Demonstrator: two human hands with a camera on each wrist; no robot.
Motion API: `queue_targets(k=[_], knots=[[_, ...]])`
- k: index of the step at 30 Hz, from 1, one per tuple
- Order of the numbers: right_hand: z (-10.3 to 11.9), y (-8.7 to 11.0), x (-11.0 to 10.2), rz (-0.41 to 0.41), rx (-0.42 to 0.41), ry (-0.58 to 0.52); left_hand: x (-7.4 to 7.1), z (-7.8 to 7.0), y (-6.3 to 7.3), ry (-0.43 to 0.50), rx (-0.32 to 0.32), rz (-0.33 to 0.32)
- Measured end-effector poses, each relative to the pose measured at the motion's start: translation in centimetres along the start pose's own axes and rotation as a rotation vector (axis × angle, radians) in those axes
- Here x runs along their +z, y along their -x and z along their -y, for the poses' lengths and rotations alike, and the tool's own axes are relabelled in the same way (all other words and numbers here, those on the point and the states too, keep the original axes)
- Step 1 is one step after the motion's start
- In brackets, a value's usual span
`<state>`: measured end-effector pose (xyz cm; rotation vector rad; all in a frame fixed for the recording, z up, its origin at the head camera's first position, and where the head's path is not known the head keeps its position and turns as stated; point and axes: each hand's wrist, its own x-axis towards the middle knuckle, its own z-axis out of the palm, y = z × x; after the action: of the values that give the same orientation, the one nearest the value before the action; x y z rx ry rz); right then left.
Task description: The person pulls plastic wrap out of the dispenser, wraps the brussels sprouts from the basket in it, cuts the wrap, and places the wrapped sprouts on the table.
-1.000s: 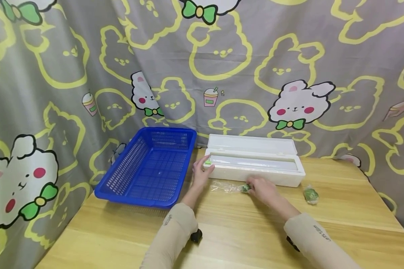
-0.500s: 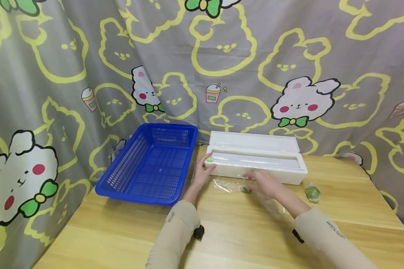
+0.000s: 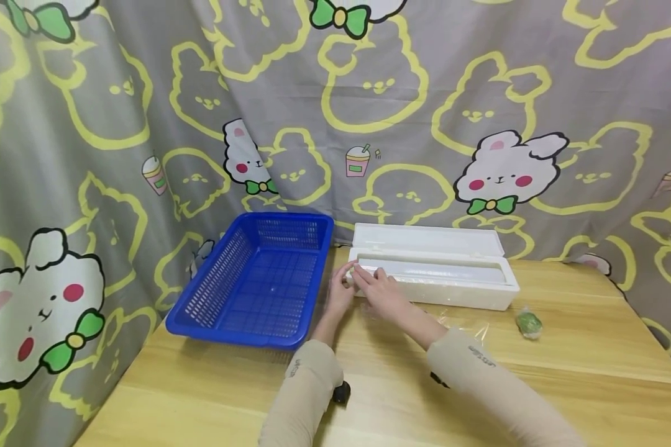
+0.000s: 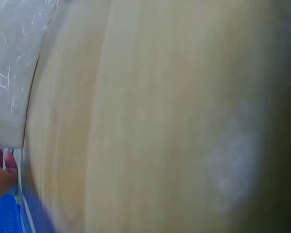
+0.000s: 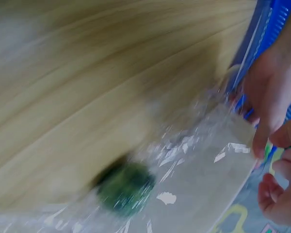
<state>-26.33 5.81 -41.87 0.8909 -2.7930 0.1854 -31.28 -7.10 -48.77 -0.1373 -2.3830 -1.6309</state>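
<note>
A white cling film dispenser (image 3: 458, 294) stands lid-up at the back of the table, with a film roll (image 3: 447, 272) inside. My left hand (image 3: 340, 292) grips its left end. My right hand (image 3: 384, 299) reaches to that same end, its fingertips close to the left thumb and a small green slider (image 5: 267, 150); a gap shows between its finger and thumb. Clear film (image 5: 179, 150) is drawn out along the dispenser's front. Through the film a round green vegetable (image 5: 126, 189) shows, blurred in the right wrist view; its exact kind is unclear.
A blue plastic basket (image 3: 240, 338) stands left of the dispenser. Right of it, a green vegetable wrapped in film (image 3: 529, 324) lies on the wooden table (image 3: 581, 366). A patterned curtain (image 3: 391, 143) hangs close behind the table.
My right hand has left the green vegetable and film in front of the dispenser and moved left to the dispenser's left end. My left hand stays there.
</note>
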Motion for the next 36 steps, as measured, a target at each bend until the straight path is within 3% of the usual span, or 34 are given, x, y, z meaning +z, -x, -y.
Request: queue_targets(k=[6, 13, 18, 22, 25, 29, 36], knots=[[1.1, -1.2, 1.1, -0.056, 0.014, 0.156, 0.2, 0.0, 0.1, -0.012, 0.087, -0.042], [1.6, -1.8, 1.1, -0.031, 0.081, 0.214, 0.0, -0.4, 0.3, -0.043, 0.053, -0.048], [1.6, -2.1, 0.5, -0.024, 0.109, 0.278, 0.0, -0.7, 0.5, -0.161, 0.061, -0.078], [1.3, -2.0, -0.1, 0.051, 0.144, 0.294, 0.2, -0.9, 0.7, -0.281, 0.108, -0.110], [0.5, -1.5, -0.7, 0.093, 0.170, 0.276, 0.1, -0.9, 0.9, -0.322, 0.124, -0.128], [-2.7, 1.4, -1.4, 0.094, 0.228, 0.256, 0.1, -0.8, 1.0, -0.306, 0.118, -0.139], [-11.9, 11.0, -4.2, 0.072, 0.385, 0.237, 0.0, -1.1, 1.2, -0.278, 0.088, -0.131]])
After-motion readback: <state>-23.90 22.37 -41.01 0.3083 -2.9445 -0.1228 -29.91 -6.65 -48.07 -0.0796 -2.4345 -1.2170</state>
